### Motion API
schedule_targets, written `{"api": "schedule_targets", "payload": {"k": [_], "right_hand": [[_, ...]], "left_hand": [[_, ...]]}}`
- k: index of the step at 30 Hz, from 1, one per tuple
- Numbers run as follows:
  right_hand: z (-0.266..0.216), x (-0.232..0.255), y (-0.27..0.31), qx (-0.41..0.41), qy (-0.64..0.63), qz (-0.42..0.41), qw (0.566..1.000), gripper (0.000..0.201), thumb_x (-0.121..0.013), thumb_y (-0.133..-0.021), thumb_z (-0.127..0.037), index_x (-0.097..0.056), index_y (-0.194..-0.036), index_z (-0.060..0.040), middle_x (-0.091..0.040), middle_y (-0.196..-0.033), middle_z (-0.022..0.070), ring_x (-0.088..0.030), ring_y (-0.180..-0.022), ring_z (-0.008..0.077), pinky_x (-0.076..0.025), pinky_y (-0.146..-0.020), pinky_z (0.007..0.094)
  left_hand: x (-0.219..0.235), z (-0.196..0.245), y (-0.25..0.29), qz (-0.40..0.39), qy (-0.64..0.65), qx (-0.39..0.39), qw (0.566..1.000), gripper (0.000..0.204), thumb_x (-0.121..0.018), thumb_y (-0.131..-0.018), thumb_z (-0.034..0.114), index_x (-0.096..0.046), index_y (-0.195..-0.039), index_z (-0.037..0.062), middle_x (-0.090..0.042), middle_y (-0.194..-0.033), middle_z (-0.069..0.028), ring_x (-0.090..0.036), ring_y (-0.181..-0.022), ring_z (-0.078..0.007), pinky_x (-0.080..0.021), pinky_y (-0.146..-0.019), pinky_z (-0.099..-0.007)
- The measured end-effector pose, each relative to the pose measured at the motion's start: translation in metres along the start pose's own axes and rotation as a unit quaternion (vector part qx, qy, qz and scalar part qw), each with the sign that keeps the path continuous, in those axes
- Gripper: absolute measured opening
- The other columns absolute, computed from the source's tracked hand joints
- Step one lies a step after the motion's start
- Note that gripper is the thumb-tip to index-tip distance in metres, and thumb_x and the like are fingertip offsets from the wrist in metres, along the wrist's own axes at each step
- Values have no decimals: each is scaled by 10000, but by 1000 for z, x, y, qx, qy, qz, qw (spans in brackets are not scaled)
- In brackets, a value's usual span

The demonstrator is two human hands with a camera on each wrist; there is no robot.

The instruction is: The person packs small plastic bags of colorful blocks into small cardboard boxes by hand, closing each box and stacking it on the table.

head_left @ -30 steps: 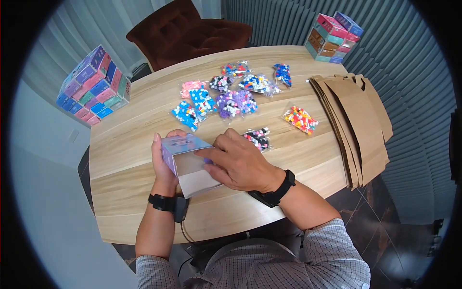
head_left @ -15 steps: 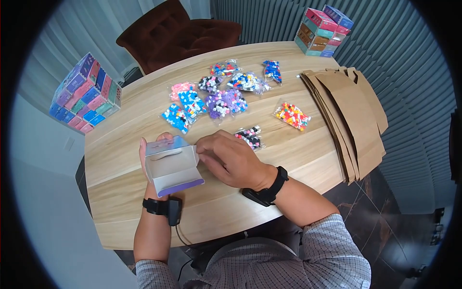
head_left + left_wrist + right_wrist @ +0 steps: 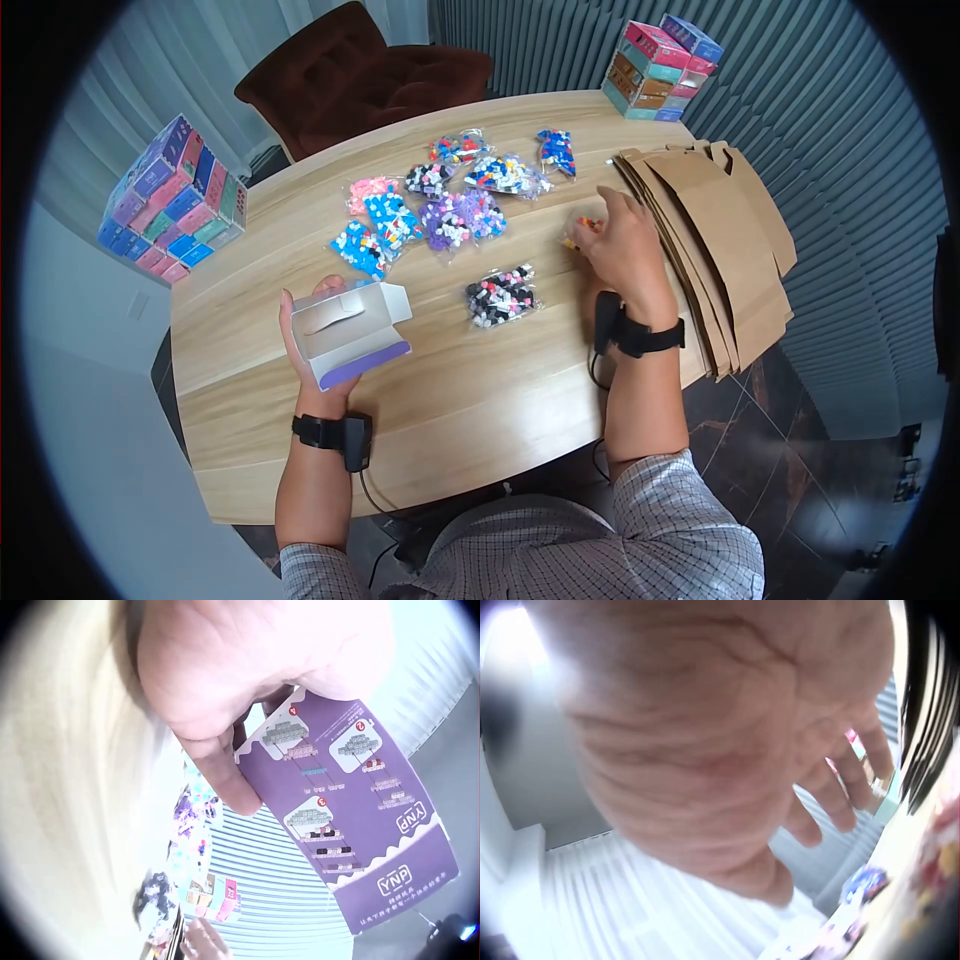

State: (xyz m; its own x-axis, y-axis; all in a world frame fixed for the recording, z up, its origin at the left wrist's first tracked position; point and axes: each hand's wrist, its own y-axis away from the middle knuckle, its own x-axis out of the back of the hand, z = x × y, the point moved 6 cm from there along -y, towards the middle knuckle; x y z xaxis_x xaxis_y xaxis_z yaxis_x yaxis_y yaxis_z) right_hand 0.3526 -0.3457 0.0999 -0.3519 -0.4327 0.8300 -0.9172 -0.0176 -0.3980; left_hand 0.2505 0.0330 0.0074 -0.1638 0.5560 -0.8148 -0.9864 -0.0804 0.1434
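My left hand (image 3: pixel 318 375) grips a small purple box (image 3: pixel 366 366) whose open end and white inside face up in the head view. The left wrist view shows the box's printed purple side (image 3: pixel 330 795), with fingers curled round its edge. Over the bag of red and yellow pieces (image 3: pixel 583 232) hovers my right hand (image 3: pixel 630 255), its fingers spread and slightly bent, holding nothing that shows. The hand hides most of that bag. A bag of black, white and pink pieces (image 3: pixel 502 297) lies between the hands.
Several bags of coloured pieces (image 3: pixel 462 218) lie mid-table. Flat brown cardboard (image 3: pixel 715 230) is stacked along the right edge. Stacks of small boxes stand at the left (image 3: pixel 180 205) and the back right (image 3: pixel 660 70). A brown chair (image 3: pixel 360 85) is behind the table.
My right hand has left the box and moved right and away from me, over the red and yellow bag. The box's flaps have come open, and it stays in my left hand.
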Motion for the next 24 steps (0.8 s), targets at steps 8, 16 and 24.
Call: {"api": "schedule_targets", "payload": {"k": [8,16,24], "right_hand": [[27,-25,1,-71,65,-192,977,622,-736,-852,-163,-598,-1441,-20,-683,-1328,233,-633,-1219,451,-528,-1039,499],[-6,-25,-7,-12,-258,-81,963,520,-718,-924,-148,-597,-1402,18,-746,-1169,187,-724,-1039,329,-569,-918,424],[-55,-32,7,-113,-700,-221,670,393,-591,-1102,-220,-555,-1406,27,-712,-1190,133,-723,-985,195,-604,-868,349]], "left_hand": [[-8,1,4,21,-13,0,1000,703,-430,-1040,713,-644,-1259,81,-711,-1105,-96,-675,-1049,-258,-561,-926,-394],[-12,2,5,21,-13,-16,1000,739,-433,-1054,677,-637,-1320,18,-721,-1135,-110,-682,-1066,-286,-558,-967,-439],[-18,2,7,20,-41,-25,999,722,-421,-1070,646,-632,-1337,9,-715,-1145,-108,-681,-1075,-294,-566,-967,-449]]}}
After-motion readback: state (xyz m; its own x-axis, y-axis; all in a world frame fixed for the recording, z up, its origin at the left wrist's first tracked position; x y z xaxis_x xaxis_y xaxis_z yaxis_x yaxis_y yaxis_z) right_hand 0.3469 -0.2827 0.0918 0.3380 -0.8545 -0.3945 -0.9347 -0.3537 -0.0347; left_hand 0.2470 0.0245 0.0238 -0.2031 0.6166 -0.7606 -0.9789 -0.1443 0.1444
